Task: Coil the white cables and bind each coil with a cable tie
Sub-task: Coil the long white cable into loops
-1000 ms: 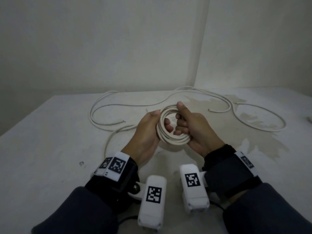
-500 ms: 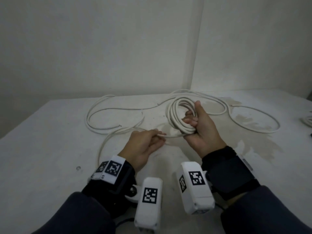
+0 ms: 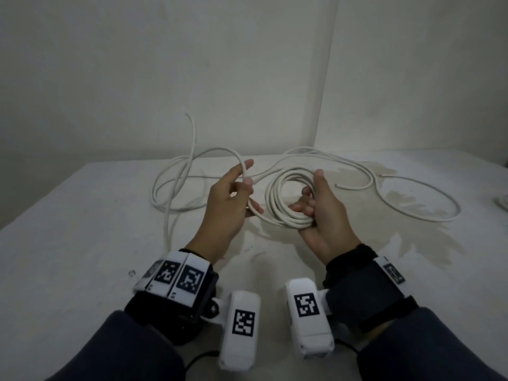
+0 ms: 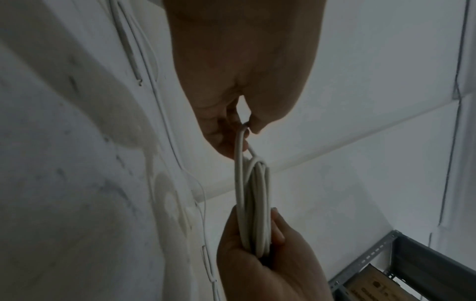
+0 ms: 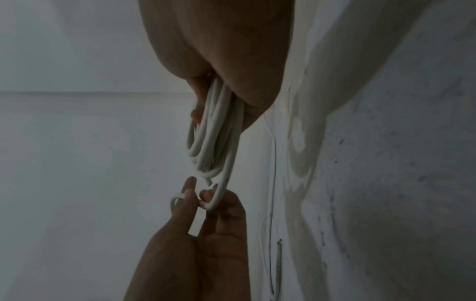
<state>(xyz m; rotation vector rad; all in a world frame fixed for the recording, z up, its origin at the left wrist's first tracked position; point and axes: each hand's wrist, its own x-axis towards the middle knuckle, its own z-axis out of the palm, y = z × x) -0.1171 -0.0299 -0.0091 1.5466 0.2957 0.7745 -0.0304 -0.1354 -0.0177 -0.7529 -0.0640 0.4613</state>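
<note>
My right hand (image 3: 316, 204) grips a coil of white cable (image 3: 277, 199) of several turns, held upright above the white table (image 3: 82, 243). The same coil (image 4: 253, 203) shows edge-on in the left wrist view, and in the right wrist view the coil (image 5: 213, 130) hangs from my palm. My left hand (image 3: 242, 188) pinches the loose strand (image 3: 217, 154) that runs off the coil, with the index finger straight. The strand's free end (image 3: 188, 116) swings up in the air at the back left. No cable tie shows.
A second white cable (image 3: 412, 188) lies in long loops across the right of the table, over a pale stain (image 3: 412, 229). More loose loops (image 3: 170, 193) lie at the left. Walls meet in a corner behind. A grey metal shelf (image 4: 412, 264) stands off to the side.
My left hand has moved up and away from the coil, drawing the loose strand with it; the strand's free end has lifted off the table. The right hand still holds the coil.
</note>
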